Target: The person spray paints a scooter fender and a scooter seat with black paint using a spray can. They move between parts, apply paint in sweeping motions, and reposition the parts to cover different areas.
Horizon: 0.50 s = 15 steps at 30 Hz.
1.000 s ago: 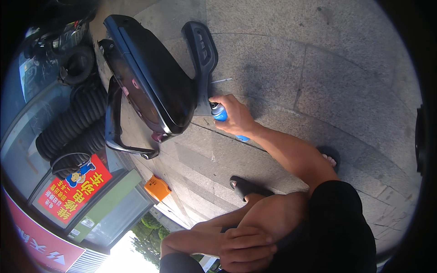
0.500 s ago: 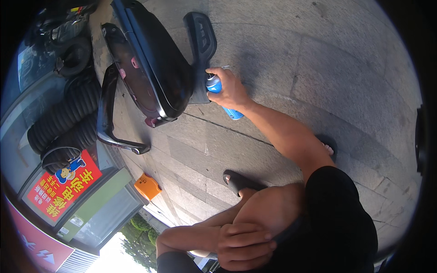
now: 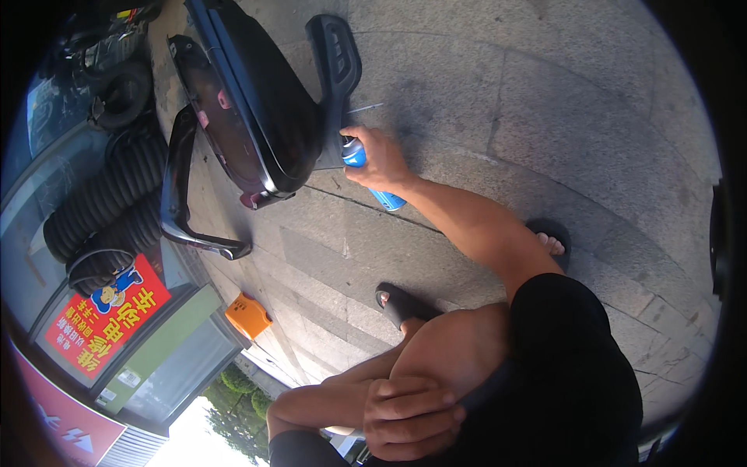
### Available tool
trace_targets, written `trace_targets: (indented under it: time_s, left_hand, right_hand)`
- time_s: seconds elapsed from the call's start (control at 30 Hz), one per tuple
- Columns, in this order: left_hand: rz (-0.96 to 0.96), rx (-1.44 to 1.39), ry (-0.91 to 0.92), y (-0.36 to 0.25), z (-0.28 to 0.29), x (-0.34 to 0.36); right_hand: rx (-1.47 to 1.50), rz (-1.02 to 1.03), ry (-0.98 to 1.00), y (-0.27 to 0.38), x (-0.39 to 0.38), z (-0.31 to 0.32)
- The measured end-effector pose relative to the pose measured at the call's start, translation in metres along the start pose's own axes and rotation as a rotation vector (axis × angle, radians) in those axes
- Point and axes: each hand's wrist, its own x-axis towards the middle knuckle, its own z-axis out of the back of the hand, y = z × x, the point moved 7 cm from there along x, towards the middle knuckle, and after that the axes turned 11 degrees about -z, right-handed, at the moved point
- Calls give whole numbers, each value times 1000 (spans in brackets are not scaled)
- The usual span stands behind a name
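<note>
My right hand (image 3: 379,159) grips a blue spray can (image 3: 387,201), its index finger on the nozzle. The can's top points at a dark flat bar with a slotted loop end (image 3: 340,58), a little apart from it. Left of the can stands a large black plastic vehicle panel (image 3: 272,93), its inner side reddish brown with pink spots. A thin white line (image 3: 366,107) shows near the nozzle; I cannot tell whether it is a straw. My left hand (image 3: 412,420) lies over my bent leg (image 3: 451,350), fingers loosely curved and holding nothing.
A bent black trim piece (image 3: 177,187) lies left of the panel. Beyond it are stacked black tyres (image 3: 105,194), a red poster (image 3: 109,319) and an orange box (image 3: 248,316). My sandalled feet (image 3: 401,303) stand on grey paving (image 3: 576,132).
My right hand has shifted slightly left and down with the spray can. The thin white line beside the nozzle shows more fully. My left hand stays on my leg.
</note>
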Motion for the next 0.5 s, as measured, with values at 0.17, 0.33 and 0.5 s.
trace_targets:
  time_s: [0.17, 0.33, 0.5]
  left_hand:
    - [20, 3, -53, -6, 0, -4]
    - [38, -5, -62, -9, 2, -8]
    - [76, 16, -35, -8, 5, -5]
  right_hand:
    - [75, -101, 127, -14, -25, -18]
    - [129, -118, -5, -5, 8, 2]
    - [155, -178, -69, -1, 28, 10]
